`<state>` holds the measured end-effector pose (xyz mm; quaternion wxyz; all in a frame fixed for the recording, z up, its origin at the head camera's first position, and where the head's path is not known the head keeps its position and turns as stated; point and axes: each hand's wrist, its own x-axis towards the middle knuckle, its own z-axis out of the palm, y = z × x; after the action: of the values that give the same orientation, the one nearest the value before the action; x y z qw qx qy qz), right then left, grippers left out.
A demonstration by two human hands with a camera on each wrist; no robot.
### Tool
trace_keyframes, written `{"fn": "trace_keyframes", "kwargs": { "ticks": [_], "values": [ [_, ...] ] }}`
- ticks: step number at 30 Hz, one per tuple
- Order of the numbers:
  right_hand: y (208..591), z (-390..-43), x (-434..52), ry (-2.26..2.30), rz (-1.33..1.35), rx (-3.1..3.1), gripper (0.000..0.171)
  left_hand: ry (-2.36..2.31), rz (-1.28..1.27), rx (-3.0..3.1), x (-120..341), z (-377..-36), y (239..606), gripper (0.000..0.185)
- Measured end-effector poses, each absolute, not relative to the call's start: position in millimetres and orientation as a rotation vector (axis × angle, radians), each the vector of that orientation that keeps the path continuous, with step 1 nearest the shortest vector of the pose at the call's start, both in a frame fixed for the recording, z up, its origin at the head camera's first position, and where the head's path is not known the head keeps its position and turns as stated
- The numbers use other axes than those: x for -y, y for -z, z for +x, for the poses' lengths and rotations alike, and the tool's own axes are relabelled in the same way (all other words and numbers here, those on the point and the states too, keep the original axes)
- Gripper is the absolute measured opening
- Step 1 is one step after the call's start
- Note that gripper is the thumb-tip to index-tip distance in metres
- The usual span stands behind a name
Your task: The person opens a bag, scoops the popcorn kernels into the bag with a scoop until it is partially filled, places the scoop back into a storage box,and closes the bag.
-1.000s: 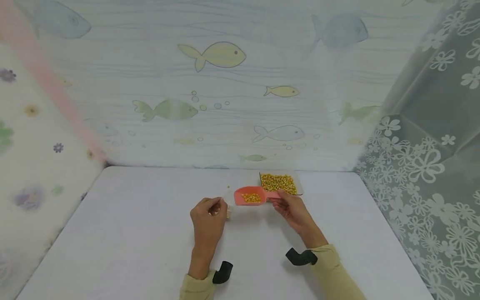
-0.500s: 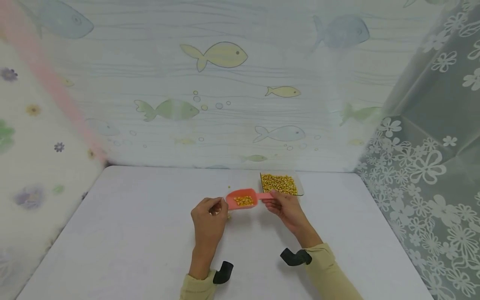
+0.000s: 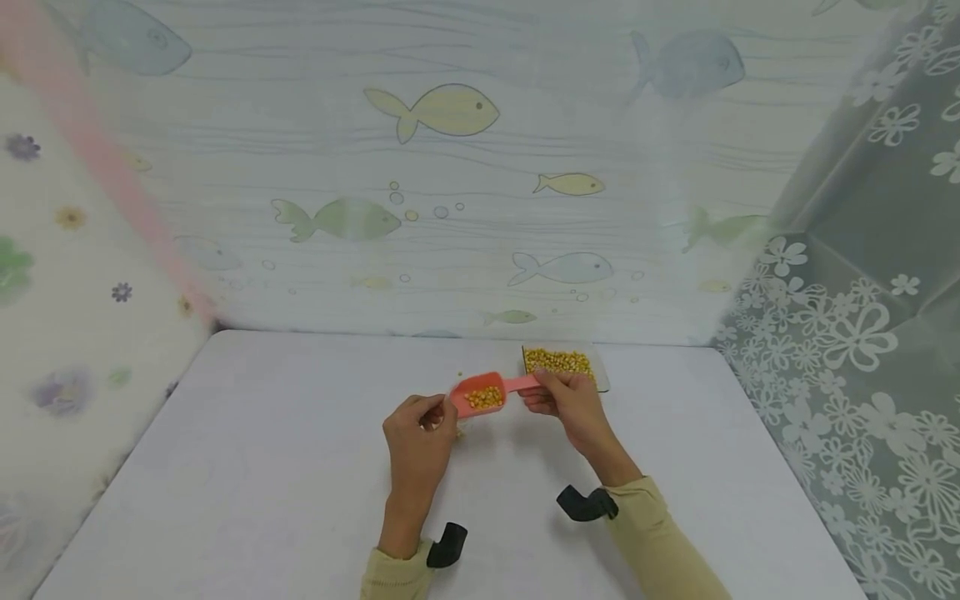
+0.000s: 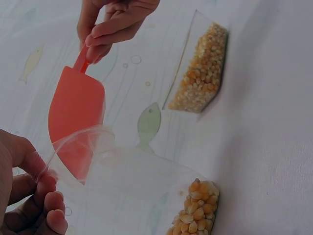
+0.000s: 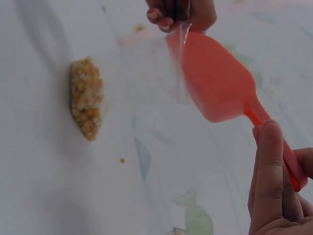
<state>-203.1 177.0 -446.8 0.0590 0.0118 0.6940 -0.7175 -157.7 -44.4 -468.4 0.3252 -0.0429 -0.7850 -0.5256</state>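
My left hand (image 3: 420,437) pinches the top edge of a clear plastic bag (image 4: 127,171), which stands upright with corn kernels (image 4: 195,210) gathered at its bottom. By its handle, my right hand (image 3: 570,408) holds a coral-red scoop (image 3: 480,393) with a small heap of kernels in it. In the left wrist view the scoop's front end lies inside the bag's mouth. From the right wrist, the scoop (image 5: 215,78) slants down toward the bag's opening, beside the fingers of the left hand (image 5: 181,14).
Behind the right hand sits a clear rectangular container (image 3: 602,379) filled with corn kernels. One loose kernel (image 5: 122,160) lies on the white table (image 3: 262,467). A fish-patterned curtain (image 3: 450,267) hangs along the table's back edge.
My right hand has brought the scoop leftward to the bag's mouth, and its front end now tips toward the left hand. The left hand has stayed nearly still, pinching the bag.
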Motion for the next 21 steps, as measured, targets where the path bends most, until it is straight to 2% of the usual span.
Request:
{"fn": "trace_keyframes", "kwargs": {
  "ticks": [8, 21],
  "values": [
    [426, -203, -169, 2.072, -0.083, -2.269, 0.029, 1.365, -0.126, 2.037, 44, -158, 469, 0.006],
    [400, -197, -156, 1.936, -0.29, -2.431, 0.029, 1.387, -0.097, 2.067, 45, -157, 466, 0.008]
  ]
}}
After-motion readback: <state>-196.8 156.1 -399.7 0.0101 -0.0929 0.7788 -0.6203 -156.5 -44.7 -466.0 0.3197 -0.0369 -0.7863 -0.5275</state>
